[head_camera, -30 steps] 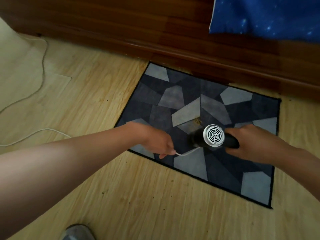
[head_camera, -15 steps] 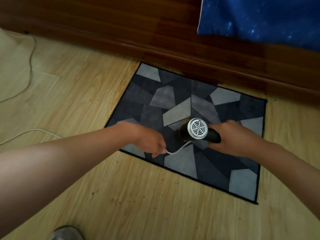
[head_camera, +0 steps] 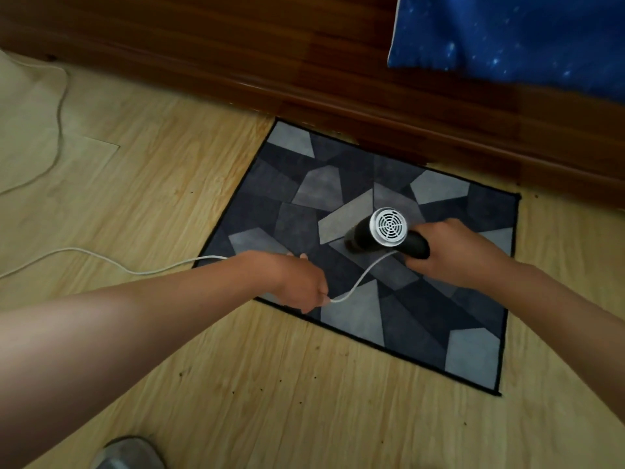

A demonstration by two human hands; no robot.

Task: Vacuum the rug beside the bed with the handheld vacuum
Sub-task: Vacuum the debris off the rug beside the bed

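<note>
A dark rug (head_camera: 422, 336) with grey geometric patches lies on the wooden floor against the bed's wooden base. My right hand (head_camera: 456, 255) grips the black handle of the handheld vacuum (head_camera: 385, 231), whose round silver grille faces up and whose nozzle points down at the rug's middle. My left hand (head_camera: 297, 282) pinches the vacuum's white cord (head_camera: 358, 282) just above the rug's near edge. The nozzle tip is hidden behind the vacuum's body.
The bed's brown wooden side (head_camera: 372, 96) runs along the far edge, with a blue starry cover (head_camera: 507, 38) hanging over it. The white cord trails left across the floor (head_camera: 84, 255). Dark crumbs dot the floor (head_camera: 304, 384) near the rug. A grey slipper (head_camera: 128, 455) shows at the bottom.
The vacuum has shifted a little farther up the rug toward the bed. More slack cord now loops between my two hands, and my left hand has stayed near the rug's front edge.
</note>
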